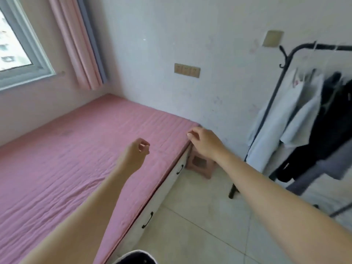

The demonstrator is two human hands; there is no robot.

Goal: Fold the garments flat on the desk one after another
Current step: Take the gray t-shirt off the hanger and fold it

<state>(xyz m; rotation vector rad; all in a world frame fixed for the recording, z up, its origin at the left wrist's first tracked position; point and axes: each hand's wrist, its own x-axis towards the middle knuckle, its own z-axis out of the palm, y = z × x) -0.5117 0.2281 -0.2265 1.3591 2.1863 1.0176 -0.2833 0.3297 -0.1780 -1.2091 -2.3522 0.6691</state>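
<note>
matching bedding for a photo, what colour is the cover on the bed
The bed cover is plain pink; the head view shows it best.

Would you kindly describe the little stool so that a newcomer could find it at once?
Start at the big pink bed. At its far right corner, on the tiled floor between the bed and the black clothes rack, stands a low stool. It is the only pink thing on the floor.
</note>
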